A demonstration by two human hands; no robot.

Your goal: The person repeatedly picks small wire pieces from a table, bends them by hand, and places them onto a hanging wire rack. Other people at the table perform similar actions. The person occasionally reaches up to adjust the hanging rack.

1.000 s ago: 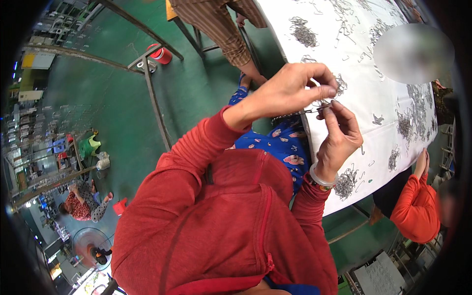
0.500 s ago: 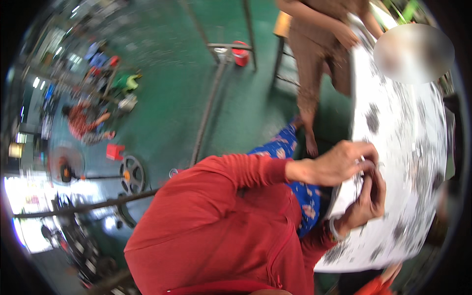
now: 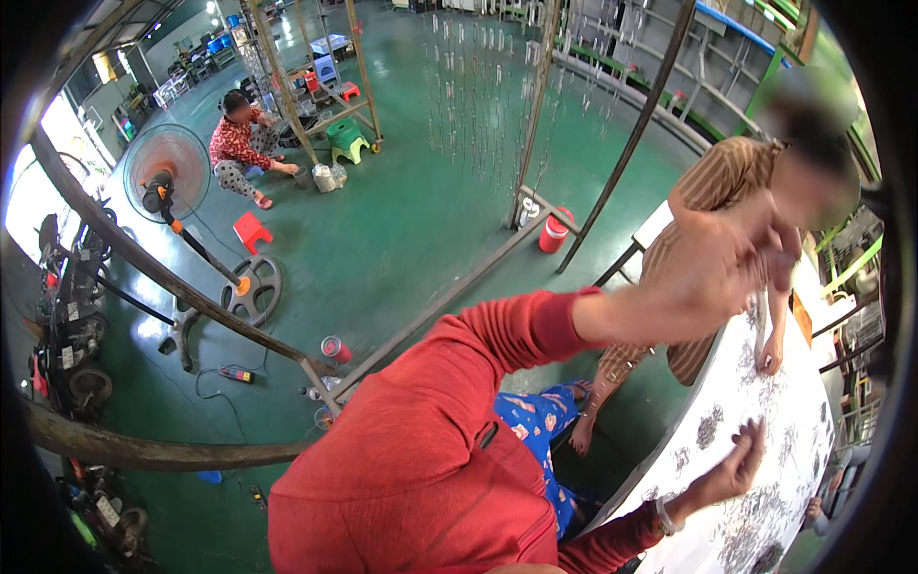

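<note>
Metal pcs (image 3: 710, 428) near R hand (image 3: 731, 471), below L hand (image 3: 703, 277)

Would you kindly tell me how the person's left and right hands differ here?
The left hand is blurred; the right hand is sharper. The left shows larger, overlapping a co-worker in stripes; the right shows smaller, over the white table. Both have red sleeves.

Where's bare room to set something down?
A narrow strip of table looks bare, between its near edge and the wire piles. Green floor lies open between the red stool and red bucket. Around the right hand, wire piles crowd the table.
</note>
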